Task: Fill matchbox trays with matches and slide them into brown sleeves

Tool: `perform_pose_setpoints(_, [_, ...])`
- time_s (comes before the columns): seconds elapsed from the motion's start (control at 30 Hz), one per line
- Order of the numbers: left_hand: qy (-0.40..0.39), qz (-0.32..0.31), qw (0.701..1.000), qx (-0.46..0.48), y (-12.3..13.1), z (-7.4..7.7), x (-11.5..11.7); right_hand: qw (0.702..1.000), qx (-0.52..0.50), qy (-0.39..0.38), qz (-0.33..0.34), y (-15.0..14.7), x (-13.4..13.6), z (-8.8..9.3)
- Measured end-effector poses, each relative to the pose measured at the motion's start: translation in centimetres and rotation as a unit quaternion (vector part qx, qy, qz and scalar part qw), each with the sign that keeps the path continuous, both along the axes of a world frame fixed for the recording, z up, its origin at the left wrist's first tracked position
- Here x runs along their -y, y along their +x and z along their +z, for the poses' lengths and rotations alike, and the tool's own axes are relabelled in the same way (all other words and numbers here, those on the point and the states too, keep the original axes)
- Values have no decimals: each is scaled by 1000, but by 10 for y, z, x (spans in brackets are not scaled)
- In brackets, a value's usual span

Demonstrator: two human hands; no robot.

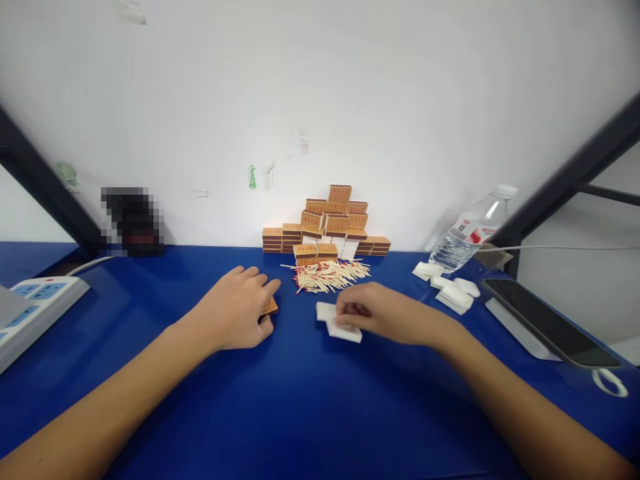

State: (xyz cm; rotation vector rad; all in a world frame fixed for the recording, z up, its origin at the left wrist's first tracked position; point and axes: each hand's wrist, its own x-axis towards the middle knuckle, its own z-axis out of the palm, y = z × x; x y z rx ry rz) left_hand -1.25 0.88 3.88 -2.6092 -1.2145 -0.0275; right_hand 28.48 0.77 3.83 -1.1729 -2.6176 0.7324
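Curling over a matchbox on the blue table, the left hand hides most of it (whether it grips or merely rests, I cannot tell). The right hand pinches flat white pieces between thumb and fingers, their edges jutting out to the left. Just beyond the hands, a heap of loose matches lies in the way of the stepped stack of matchboxes, which stands near the white wall. To the right, more white blocks lie beside a clear bottle, with a dark phone nearer. A power strip occupies the far left.
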Motion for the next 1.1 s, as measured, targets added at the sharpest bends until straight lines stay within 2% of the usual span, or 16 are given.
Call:
perform_pose_setpoints(0.1, [16,-34,999,27,3,-1,1,999,-2,36,40,-16,7,-10])
perform_pose_setpoints(0.17, [30,-80,994,60,7,-6,2,998,-31,40,26,-16,4,-13])
perform_pose_setpoints(0.3, [29,-151,981,122,16,-21,3,985,-86,121,-89,-3,-15,-22])
perform_pose_setpoints(0.4, [4,-164,975,147,19,-31,3,969,-95,163,-157,2,-27,-30])
perform_pose_setpoints(0.47, [-15,-161,974,160,19,-34,3,970,-108,133,-170,0,-27,-32])
perform_pose_setpoints(0.53, [-28,-155,973,170,20,-34,3,978,-109,88,-155,-4,-18,-27])
perform_pose_setpoints(0.7, [-46,-163,970,175,24,-32,7,999,-26,-24,-32,-11,13,-4])
perform_pose_setpoints(0.87, [-61,-184,965,177,23,-35,7,999,2,-31,9,-9,15,-1])
perform_pose_setpoints(0.97, [-56,-186,963,189,21,-36,4,999,13,-46,8,7,3,1])
perform_pose_setpoints(1.1, [-58,-181,963,190,20,-37,1,995,51,-49,-72,44,-17,7])
